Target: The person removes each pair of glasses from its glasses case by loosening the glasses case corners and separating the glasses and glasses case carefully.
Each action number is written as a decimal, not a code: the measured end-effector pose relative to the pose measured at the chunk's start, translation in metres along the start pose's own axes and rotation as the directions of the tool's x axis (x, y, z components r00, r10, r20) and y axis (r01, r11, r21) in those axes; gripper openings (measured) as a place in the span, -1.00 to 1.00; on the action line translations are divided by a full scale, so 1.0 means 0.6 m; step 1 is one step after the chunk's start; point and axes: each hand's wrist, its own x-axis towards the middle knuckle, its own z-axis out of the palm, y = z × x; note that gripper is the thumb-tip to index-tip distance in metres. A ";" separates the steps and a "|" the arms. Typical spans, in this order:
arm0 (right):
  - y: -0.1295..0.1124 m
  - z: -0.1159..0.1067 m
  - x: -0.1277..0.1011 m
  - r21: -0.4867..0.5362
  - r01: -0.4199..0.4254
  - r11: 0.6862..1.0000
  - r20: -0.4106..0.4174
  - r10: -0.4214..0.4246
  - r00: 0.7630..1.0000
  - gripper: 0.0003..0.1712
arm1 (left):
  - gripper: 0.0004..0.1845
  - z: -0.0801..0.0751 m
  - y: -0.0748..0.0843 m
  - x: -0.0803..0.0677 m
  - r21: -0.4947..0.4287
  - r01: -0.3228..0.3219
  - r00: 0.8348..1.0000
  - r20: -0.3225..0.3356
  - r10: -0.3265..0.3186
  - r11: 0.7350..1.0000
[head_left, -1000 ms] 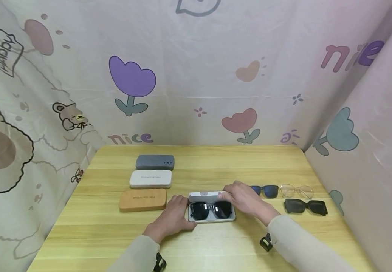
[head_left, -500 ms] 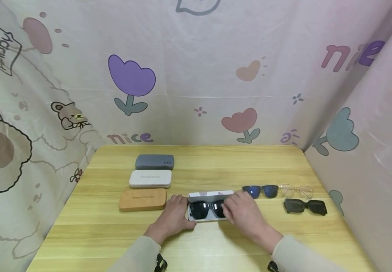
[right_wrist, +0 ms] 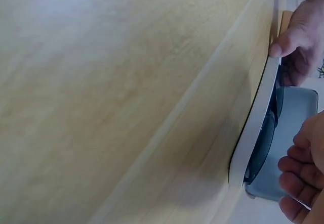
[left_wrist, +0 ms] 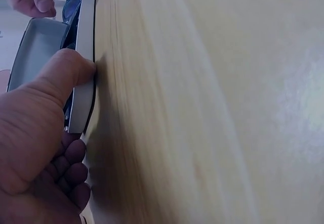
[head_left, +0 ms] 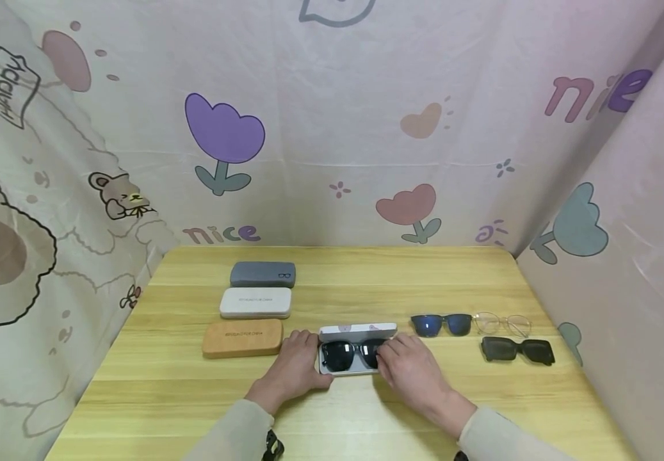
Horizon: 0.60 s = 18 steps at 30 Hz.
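Item: open white glasses case [head_left: 358, 333], lid raised, at the near centre of the wooden table [head_left: 366, 275]. Contents — black sunglasses [head_left: 350, 355] lying lenses-up in the lower tray.

Left hand [head_left: 296, 370]: at 9 o'clock of the case, pressed against its left end. The left wrist view shows the thumb [left_wrist: 71, 70] on the near rim and the fingers curled round the end — a holding grip on the case.

Right hand [head_left: 408, 368]: at 3 o'clock of the case, lying over the right lens of the sunglasses. Fingers [right_wrist: 298, 176] bend loosely toward the tray's right end; whether they pinch anything cannot be told.

Other stock, 10 o'clock of the case, in a column running away from the viewer: brown case [head_left: 242, 337], white case [head_left: 255, 303], grey case [head_left: 262, 274], all closed.

At 2 to 3 o'clock: blue-lensed sunglasses [head_left: 440, 323], clear-lensed glasses [head_left: 501, 323] just beside them, dark sunglasses [head_left: 518, 350] nearer the front edge.

Backdrop: printed cartoon cloth [head_left: 332, 128] on three sides.
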 end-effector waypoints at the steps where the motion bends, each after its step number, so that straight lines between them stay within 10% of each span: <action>1: -0.001 0.001 0.002 -0.002 0.006 1.000 0.002 -0.006 1.000 -0.90 | -0.06 0.000 0.000 0.000 0.000 -0.001 1.000 -0.001 0.001 1.000; 18: -0.034 0.034 0.039 -0.121 0.067 0.990 0.167 -0.046 0.985 -0.69 | -0.11 -0.003 0.000 0.003 0.004 -0.014 1.000 -0.005 0.014 1.000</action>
